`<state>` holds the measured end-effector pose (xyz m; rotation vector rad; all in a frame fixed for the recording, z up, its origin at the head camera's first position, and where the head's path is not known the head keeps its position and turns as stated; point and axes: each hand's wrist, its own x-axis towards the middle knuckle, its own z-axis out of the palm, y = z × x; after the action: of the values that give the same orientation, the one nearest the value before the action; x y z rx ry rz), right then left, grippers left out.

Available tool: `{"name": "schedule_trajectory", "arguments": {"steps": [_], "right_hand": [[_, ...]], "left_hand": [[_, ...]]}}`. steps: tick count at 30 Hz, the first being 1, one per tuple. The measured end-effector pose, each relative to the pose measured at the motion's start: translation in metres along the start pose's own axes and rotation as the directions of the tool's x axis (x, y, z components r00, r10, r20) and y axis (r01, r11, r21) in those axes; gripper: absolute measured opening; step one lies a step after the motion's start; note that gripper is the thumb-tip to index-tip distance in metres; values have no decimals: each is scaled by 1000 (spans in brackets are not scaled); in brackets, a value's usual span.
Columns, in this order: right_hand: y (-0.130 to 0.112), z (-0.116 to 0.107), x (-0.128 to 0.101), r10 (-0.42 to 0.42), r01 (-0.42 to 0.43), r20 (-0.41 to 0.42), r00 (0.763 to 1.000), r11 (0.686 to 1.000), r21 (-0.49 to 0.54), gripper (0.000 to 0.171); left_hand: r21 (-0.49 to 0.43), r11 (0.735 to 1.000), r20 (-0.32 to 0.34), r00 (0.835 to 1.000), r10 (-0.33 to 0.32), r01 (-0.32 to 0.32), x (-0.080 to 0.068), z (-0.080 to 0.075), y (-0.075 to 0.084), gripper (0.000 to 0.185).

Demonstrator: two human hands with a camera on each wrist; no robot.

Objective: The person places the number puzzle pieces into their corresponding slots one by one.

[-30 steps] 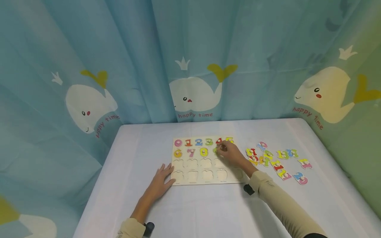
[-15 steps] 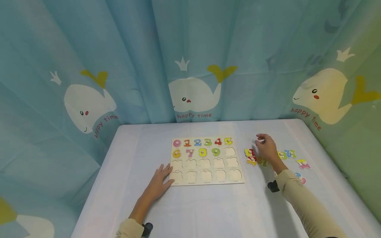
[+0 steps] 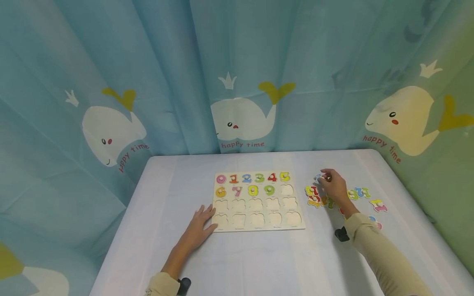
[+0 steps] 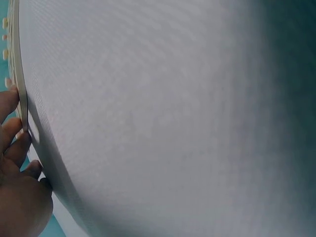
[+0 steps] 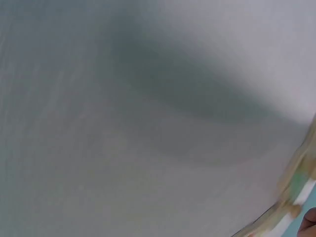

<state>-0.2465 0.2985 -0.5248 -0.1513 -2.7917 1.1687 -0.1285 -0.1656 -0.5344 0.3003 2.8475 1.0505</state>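
Note:
A pale wooden number puzzle board lies on the white table, its upper slots filled with colored digits 0 to 9. My left hand rests with extended fingers on the board's left edge; the left wrist view shows its fingers along that edge. To the board's right, my right hand pinches a number puzzle piece, whose blue part shows beside the fingertips. The rest of that piece is hidden by the fingers. In the right wrist view only a fingertip appears, near blurred wooden pieces.
Loose two-digit number pieces lie under and around the right hand, partly covered by it. More of them, such as a yellow and pink one, spread further right. A blue curtain with whale prints hangs behind the table.
My right hand has left the digit 9 on the board and moved right to the loose pieces. The blue-and-pink piece there has shifted slightly left with the fingers. My left hand stays put.

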Motion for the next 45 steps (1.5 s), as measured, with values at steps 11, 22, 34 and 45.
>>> {"name": "schedule_trajectory", "arguments": {"steps": [11, 22, 34, 45], "right_hand": [[-50, 46, -10, -184, 174, 82, 979, 978, 116, 30], [-59, 72, -17, -205, 189, 151, 967, 975, 114, 29], [-58, 71, -22, -189, 181, 199, 962, 982, 56, 27], [-54, 73, -18, -192, 204, 242, 951, 979, -26, 29]], "left_hand": [[-9, 1000, 2, 1000, -4, 4, -1, -2, 2, 52], [-10, 1000, 13, 1000, -3, 3, 0, 2, 5, 52], [-2, 1000, 6, 1000, -8, 8, -1, -2, 0, 52], [-20, 1000, 13, 1000, -16, 17, -1, 0, -1, 54]]}}
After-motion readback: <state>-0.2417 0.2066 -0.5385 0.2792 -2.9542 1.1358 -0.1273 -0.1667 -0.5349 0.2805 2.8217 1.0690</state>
